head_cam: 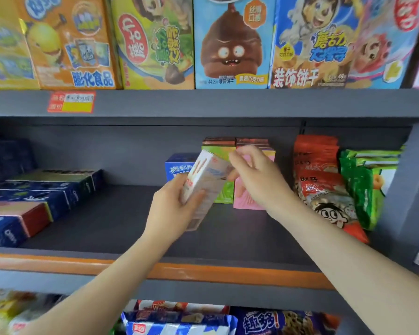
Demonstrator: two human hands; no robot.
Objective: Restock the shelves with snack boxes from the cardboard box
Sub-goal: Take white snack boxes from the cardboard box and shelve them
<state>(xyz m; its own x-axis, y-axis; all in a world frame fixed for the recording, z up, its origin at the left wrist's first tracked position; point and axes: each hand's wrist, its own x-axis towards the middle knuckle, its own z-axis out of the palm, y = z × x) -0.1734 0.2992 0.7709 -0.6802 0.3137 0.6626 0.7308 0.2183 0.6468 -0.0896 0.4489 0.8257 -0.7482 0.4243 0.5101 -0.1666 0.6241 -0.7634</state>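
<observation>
Shelf: dark grey middle shelf (121, 221) with an orange front edge.
White snack box: tilted above the shelf (205, 187), in front of the green box (221, 192) and pink box (246, 199).
Left hand: grips its lower end (172, 209).
Right hand: pinches its upper corner (257, 175).

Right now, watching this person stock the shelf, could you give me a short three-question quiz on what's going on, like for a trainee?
1. True or false: both hands touch the white snack box.
2. Which box stands directly behind the right hand? A) pink box B) a yellow tin C) a black jar
3. Fill in: the red snack bags stand to the ___ of the green snack bags.

Key:
1. True: the left hand grips its lower end, the right hand pinches its top.
2. A
3. left
</observation>
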